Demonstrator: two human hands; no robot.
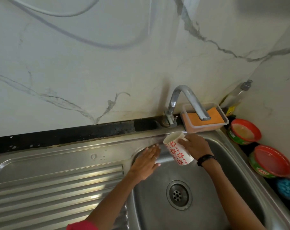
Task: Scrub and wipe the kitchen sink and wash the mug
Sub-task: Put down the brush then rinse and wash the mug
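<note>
i hold the mug (177, 150) tilted in my right hand (194, 146) to pour rinse water on the sink (224, 163) rim while my flat, open left hand (146, 161) rubs it.

A white mug (177, 149) patterned with red flowers is held tilted over the far left part of a stainless-steel sink (227, 165), its open mouth turned up and to the far left. The basin is set right of a ribbed draining board, with a round drain (178, 194) at its middle.
</note>
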